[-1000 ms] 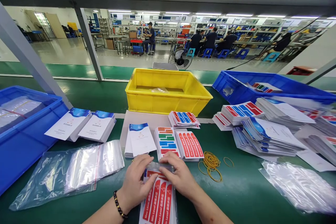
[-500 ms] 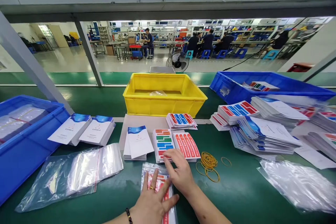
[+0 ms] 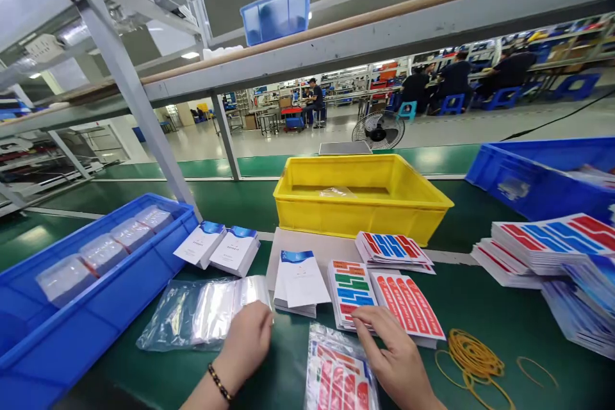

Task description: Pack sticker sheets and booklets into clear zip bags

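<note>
My left hand [image 3: 246, 341], with a beaded bracelet at the wrist, is over the near right end of a pile of clear zip bags [image 3: 216, 314]. Its fingers are curled and the tips are hidden, so I cannot tell whether they grip a bag. In front of me lies a filled zip bag [image 3: 340, 371] with red and orange label sheets showing through. My right hand [image 3: 398, 357] is just right of it, fingers loosely bent and apart, fingertips at the near edge of a stack of multicoloured label sheets [image 3: 353, 291]. Red label sheets [image 3: 408, 307] are stacked beside these.
White booklets [image 3: 300, 278] lie left of the labels, two more booklet stacks [image 3: 235, 250] farther left. A yellow bin [image 3: 360, 214] stands behind, blue bins [image 3: 120, 295] at both sides. Rubber bands [image 3: 475, 355] lie right. More label sheets [image 3: 552, 240] are piled far right.
My left hand has left the filled bag and moved left to the pile of zip bags. My right hand stays near the label stacks. The view has turned left.
</note>
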`<state>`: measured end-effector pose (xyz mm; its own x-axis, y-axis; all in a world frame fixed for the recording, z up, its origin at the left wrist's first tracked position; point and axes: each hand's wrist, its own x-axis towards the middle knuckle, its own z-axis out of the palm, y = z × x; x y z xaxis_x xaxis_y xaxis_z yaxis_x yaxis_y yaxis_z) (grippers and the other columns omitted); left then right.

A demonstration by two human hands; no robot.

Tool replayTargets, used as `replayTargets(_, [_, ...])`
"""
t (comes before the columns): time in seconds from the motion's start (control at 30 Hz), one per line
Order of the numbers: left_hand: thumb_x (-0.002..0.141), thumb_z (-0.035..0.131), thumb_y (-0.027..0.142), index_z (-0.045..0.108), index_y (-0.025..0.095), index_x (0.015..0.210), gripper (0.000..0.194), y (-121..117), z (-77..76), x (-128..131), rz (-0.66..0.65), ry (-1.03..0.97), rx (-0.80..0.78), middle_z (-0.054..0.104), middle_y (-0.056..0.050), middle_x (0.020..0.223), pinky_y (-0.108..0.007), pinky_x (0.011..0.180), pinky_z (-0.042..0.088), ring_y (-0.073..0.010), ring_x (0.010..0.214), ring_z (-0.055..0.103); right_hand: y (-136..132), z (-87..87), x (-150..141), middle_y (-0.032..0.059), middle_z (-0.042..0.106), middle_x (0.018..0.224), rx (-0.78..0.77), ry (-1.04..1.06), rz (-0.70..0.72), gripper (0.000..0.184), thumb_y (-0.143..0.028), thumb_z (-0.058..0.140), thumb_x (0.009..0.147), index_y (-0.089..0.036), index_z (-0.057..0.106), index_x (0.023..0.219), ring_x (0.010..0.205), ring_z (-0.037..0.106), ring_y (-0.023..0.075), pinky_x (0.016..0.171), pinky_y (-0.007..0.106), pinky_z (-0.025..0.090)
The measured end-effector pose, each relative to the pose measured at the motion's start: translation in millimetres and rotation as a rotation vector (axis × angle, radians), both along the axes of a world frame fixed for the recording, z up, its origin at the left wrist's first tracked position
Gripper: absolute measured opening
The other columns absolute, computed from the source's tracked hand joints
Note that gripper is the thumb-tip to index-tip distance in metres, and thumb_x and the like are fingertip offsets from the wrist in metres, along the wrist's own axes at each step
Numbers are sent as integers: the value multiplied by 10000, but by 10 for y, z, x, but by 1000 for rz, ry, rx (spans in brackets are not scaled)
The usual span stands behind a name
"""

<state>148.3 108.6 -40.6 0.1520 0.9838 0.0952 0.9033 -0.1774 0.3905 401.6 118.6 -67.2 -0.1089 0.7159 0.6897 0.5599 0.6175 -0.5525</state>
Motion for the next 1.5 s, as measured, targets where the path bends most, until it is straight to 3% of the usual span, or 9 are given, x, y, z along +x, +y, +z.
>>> replayTargets(0.1, [812, 416, 338, 530, 151, 784, 221, 111, 47, -352, 231, 125, -207, 599, -89, 752, -287, 592, 347, -215, 700, 547, -9, -19, -19, 81, 616, 813, -25, 4, 3, 107, -235, 484, 830, -198, 585, 831, 780, 584, 205, 667, 321, 499])
replayTargets(0.37, [779, 400, 185, 548, 144, 701, 172, 160, 67, -569, 205, 110, -270, 621, -88, 766, -255, 566, 300, -197, 700, 550, 11, -73, -19, 75, 632, 813, -48, 45, 47, 115, -282, 523, 808, -208, 611, 815, 770, 607, 197, 647, 267, 521])
replayTargets(0.63, [825, 339, 260, 525, 160, 619, 295, -83, 233, 103, -62, -109, -183, 557, -20, 617, -217, 519, 269, -122, 582, 477, -72, -116, -263, 83, 636, 806, -651, 189, 494, 394, -458, 377, 865, -188, 663, 840, 720, 618, 186, 649, 287, 506])
replayTargets(0.73, [788, 383, 246, 543, 158, 566, 288, -112, 150, 447, -228, -80, -210, 547, -26, 556, -240, 496, 220, -119, 512, 427, -67, -205, -319, 66, 615, 650, -843, 284, 423, 526, -532, 373, 836, -125, 575, 1100, 508, 573, 167, 484, 285, 476])
replayTargets(0.9, [776, 427, 325, 514, 153, 549, 298, 27, -48, 758, -223, -333, -275, 511, -1, 529, -232, 494, 232, -107, 500, 402, -53, -241, -227, 100, 628, 778, -436, -40, 157, 350, -297, 375, 852, -136, 609, 1056, 734, 607, 194, 677, 312, 494])
replayTargets(1.07, [734, 440, 510, 460, 145, 538, 415, 179, -235, 869, -48, -936, -521, 455, 10, 475, -212, 448, 290, -96, 438, 409, -92, -215, -211, 91, 601, 762, -176, -314, 115, 357, -160, 331, 836, -149, 570, 1100, 640, 578, 165, 560, 259, 472])
replayTargets(1.2, [703, 472, 477, 423, 151, 500, 388, 200, -319, 860, -9, -1049, -571, 421, 20, 439, -207, 438, 281, -80, 407, 368, -112, -123, -249, 80, 585, 841, -320, -286, 186, 320, -183, 418, 814, -167, 539, 1109, 731, 563, 165, 636, 258, 464])
replayTargets(1.4, [733, 482, 394, 445, 136, 515, 340, 188, -338, 763, -147, -842, -421, 430, 14, 516, -207, 510, 284, -93, 530, 373, -98, -76, -288, -5, 502, 664, -617, -164, 191, 51, -181, 526, 730, -174, 577, 728, 600, 473, 115, 547, 213, 360])
replayTargets(1.5, [762, 456, 389, 432, 137, 507, 359, 170, -343, 747, -205, -744, -414, 416, 16, 525, -210, 513, 264, -95, 541, 369, -90, -122, -283, -1, 503, 642, -649, -128, 215, 154, -177, 455, 774, -156, 539, 647, 591, 464, 109, 545, 209, 339])
